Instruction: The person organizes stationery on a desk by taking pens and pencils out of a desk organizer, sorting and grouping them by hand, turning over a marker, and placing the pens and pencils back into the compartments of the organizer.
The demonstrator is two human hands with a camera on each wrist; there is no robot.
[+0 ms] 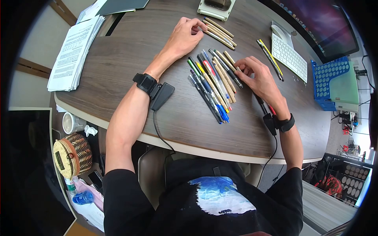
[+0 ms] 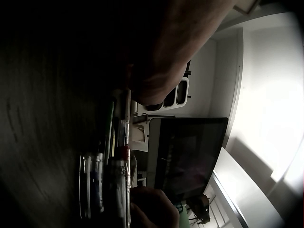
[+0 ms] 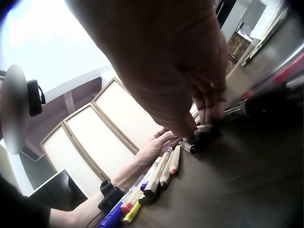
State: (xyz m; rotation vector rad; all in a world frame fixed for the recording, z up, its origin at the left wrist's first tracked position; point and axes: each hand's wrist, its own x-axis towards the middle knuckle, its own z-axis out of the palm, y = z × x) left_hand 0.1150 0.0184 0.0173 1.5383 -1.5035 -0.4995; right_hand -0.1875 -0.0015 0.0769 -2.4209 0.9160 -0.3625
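Note:
My left hand (image 1: 184, 38) is over the left ends of a row of wooden pencils (image 1: 220, 31), thumb and forefinger pinching one pencil's end. On the right, my right hand (image 1: 258, 76) pinches the lower end of another wooden pencil (image 1: 229, 56) beside the middle pile. Its fingertips are low over the table in the right wrist view, at a grey pencil end (image 3: 205, 128). Between the hands lies a loose pile of pens (image 1: 206, 88) and pencils, including a red-capped pen (image 1: 208, 67) and blue-capped pens (image 1: 222, 113). A black pen (image 1: 232, 70) runs along the pile's right side.
A yellow and a black pencil (image 1: 270, 59) lie near the white keyboard (image 1: 289, 55). Dark and red pens (image 1: 262, 104) lie beneath the right wrist. A stack of papers (image 1: 76, 53) stands at left, a monitor (image 1: 319, 23) and blue file rack (image 1: 330, 84) at right.

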